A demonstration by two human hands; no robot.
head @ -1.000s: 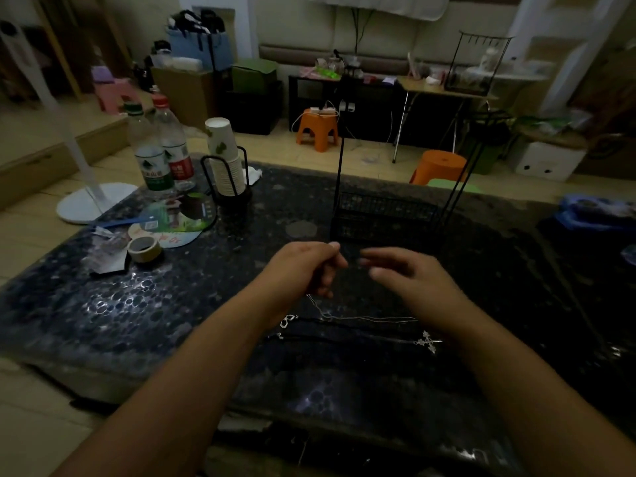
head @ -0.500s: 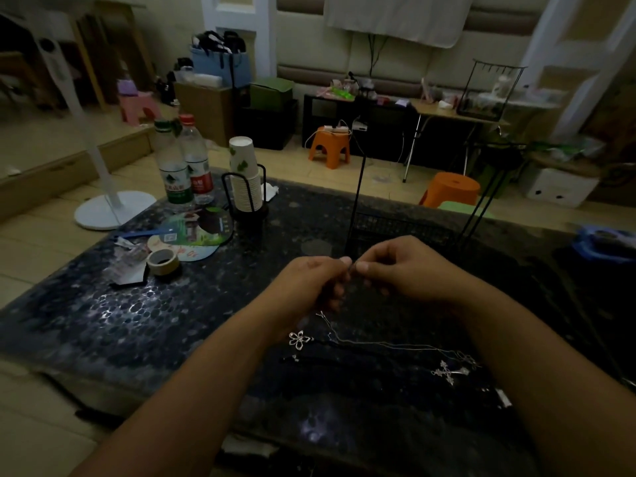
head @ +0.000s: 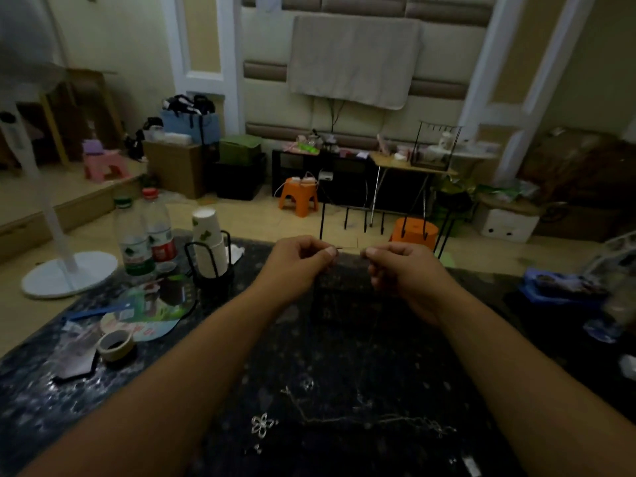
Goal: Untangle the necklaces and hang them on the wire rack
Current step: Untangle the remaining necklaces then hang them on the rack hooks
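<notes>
**Both hands pinch a fine chain up by the rack's hooks**

The left hand (head: 299, 261) and right hand (head: 401, 270) are raised side by side, each with thumb and forefinger closed tight on an end of a thin necklace (head: 349, 248); only a short dark stretch of it shows between the fingertips. Just behind them stand the hooks of the black wire rack (head: 373, 222), its basket below the knuckles. Nearer the body, well below the hands, the other necklaces (head: 344, 420) lie loose on the dark table (head: 206, 356), a flower pendant (head: 263, 423) at their left end.
</notes>
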